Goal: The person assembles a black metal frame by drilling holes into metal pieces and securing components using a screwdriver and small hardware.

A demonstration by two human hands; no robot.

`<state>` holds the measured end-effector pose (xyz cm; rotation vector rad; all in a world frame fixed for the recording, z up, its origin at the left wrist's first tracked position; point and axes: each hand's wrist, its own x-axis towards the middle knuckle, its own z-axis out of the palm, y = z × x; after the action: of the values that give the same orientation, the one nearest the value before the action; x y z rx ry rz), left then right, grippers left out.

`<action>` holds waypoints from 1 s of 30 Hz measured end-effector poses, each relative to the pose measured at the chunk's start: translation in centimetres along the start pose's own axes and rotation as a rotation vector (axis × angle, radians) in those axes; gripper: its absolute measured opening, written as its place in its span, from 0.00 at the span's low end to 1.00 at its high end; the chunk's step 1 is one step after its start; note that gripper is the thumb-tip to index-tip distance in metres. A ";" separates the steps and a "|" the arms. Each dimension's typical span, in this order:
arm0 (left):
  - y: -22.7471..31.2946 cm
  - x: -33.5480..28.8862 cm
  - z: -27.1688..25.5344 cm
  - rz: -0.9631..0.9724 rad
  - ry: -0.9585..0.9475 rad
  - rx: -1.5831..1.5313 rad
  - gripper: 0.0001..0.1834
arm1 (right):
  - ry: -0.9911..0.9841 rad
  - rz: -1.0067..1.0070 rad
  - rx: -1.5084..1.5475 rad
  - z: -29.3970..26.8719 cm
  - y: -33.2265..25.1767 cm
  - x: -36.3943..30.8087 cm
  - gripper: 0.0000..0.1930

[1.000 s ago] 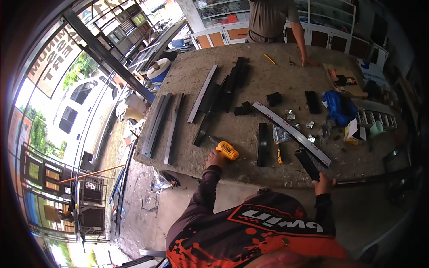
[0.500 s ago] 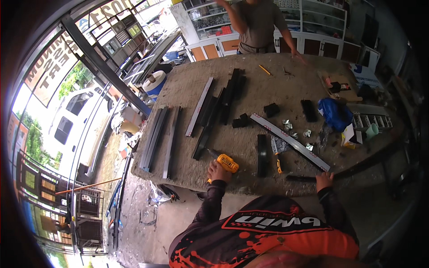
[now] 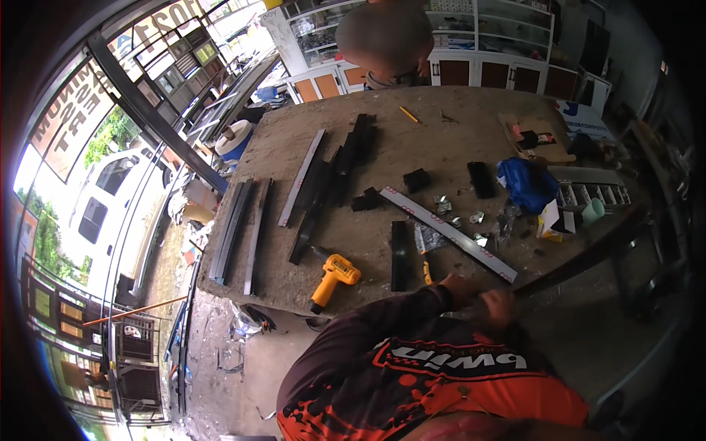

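My left hand (image 3: 460,288) is at the table's near edge, beside the near end of a long pale metal strip (image 3: 450,234) with red marks. Just right of it is my right hand (image 3: 500,307), smeared by motion, close to the near end of a long dark bar (image 3: 585,253). The blur hides the fingers of both hands and whether either grips the bar. A yellow cordless drill (image 3: 335,279) lies on its side to the left, apart from my hands. Between drill and hands are a short black profile (image 3: 398,256) and a yellow-handled tool (image 3: 426,268).
More metal profiles (image 3: 300,180) lie across the table (image 3: 456,125) at left. Black blocks (image 3: 416,180), a blue plastic bag (image 3: 526,187), a compartment tray (image 3: 594,195) and a pencil (image 3: 409,115) are farther off. A person (image 3: 386,44) stands at the far edge.
My left hand has let go of the drill, now lying on the table, and moved right. The dark bar sits at a steeper angle. The person opposite has lowered their arms.
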<state>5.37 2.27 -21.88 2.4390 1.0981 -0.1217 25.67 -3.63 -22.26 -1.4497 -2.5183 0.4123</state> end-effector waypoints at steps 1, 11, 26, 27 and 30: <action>0.1 0.9 0.7 -0.002 -0.008 0.025 0.21 | -0.111 0.005 0.435 1.9 1.6 -1.6 0.15; 1.3 2.9 5.5 -0.108 0.096 0.223 0.16 | -0.408 0.101 0.848 -15.5 10.6 -10.2 0.17; 5.4 5.1 4.3 -0.388 0.172 0.149 0.12 | 0.779 -0.771 0.530 -44.9 13.6 -1.7 0.21; 5.5 4.9 4.4 -0.392 0.187 0.141 0.12 | 0.749 -0.840 0.455 -46.0 12.3 -1.4 0.22; 5.7 4.1 5.1 -0.432 0.200 0.134 0.13 | 0.658 -0.941 0.368 -46.7 10.3 -0.3 0.24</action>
<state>12.88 -0.46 -25.36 2.3261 1.7480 -0.0909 48.81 7.46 18.10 -0.1269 -2.0942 0.1573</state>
